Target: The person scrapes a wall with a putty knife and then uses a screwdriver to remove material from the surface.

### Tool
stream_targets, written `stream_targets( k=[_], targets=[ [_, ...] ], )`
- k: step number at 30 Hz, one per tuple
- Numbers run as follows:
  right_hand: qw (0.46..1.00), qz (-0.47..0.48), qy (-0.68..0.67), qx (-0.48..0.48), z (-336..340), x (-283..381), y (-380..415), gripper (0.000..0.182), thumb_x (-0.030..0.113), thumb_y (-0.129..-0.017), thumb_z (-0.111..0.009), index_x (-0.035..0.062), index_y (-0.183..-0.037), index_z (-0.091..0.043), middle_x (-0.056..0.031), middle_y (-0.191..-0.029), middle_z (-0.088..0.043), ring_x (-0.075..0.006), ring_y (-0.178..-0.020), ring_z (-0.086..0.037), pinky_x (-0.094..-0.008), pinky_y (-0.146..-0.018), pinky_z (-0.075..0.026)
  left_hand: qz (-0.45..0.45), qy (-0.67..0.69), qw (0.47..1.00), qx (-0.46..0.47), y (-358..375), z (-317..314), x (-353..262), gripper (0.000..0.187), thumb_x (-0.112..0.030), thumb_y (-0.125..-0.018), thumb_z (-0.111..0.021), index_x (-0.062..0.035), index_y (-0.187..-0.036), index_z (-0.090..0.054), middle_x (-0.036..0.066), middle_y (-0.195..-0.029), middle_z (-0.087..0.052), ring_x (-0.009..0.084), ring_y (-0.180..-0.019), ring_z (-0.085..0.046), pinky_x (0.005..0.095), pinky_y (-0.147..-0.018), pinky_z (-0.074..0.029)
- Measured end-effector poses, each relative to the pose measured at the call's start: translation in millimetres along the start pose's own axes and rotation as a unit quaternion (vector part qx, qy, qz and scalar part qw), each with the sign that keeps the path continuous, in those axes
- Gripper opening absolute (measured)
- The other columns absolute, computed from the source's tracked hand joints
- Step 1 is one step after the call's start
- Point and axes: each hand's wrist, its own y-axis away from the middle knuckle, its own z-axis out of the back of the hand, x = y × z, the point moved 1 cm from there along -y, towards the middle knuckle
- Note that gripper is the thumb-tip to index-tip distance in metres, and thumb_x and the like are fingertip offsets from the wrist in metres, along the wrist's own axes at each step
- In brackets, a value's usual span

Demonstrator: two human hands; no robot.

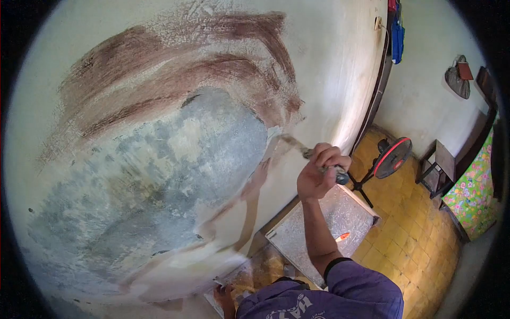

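My right hand (323,171) is raised at the wall, its fingers wrapped round the dark handle of a scraper (292,141). The scraper's pale tip meets the wall (332,64) at the right edge of a grey, mottled bare patch (212,133). Reddish-brown streaks (127,58) arc over the top of the patch, and fainter ones run along its lower right side. Low in the view, my left hand (225,295) is close to the wall with its fingers curled; a small pale thing shows at the fingertips, and I cannot tell what it is.
Below my right arm stands a low, plastic-covered table (297,234) with an orange-and-white object (343,236) on it. A black fan with a red rim (393,158) stands on the yellow tiled floor (404,234). Farther right are a small wooden stand (439,162) and a flowered cloth (473,186).
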Motion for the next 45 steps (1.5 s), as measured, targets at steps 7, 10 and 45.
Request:
stream_targets(
  k=[7,10,45],
  targets=[
    [0.985,-0.047,0.077,-0.15,32,-4,43,0.033,0.039,-0.097,-0.054,0.0072,-0.102,-0.048,-0.0056,-0.103,-0.048,-0.0212,-0.092,-0.049,-0.0349,-0.087,-0.04,0.015,0.023,1.0,0.013,0,-6,-9,0.034,0.005,-0.08,-0.067,-0.0009,-0.109,-0.049,0.01,-0.095,-0.06,0.0209,-0.08,-0.063,0.0325,-0.069,-0.055],
    [0.973,-0.178,0.067,-0.13,68,10,81,0.039,0.041,-0.098,-0.057,0.005,-0.112,-0.05,-0.0061,-0.109,-0.05,-0.0187,-0.098,-0.051,-0.0335,-0.088,-0.041,0.019,0.026,0.999,0.027,0,-1,-7,0.036,0.006,-0.08,-0.067,-0.0004,-0.111,-0.049,0.01,-0.095,-0.06,0.0212,-0.08,-0.063,0.0331,-0.069,-0.054],
    [0.821,-0.153,0.507,0.215,27,39,41,0.037,0.005,-0.088,-0.065,0.0099,-0.125,-0.065,-0.0176,-0.091,-0.064,-0.0307,-0.076,-0.065,-0.0366,-0.07,-0.051,-0.052,-0.106,0.968,0.222,-11,-24,-47,0.029,-0.006,-0.085,-0.071,0.0013,-0.107,-0.055,0.009,-0.093,-0.064,0.0178,-0.082,-0.064,0.0318,-0.075,-0.054]
  ],
)
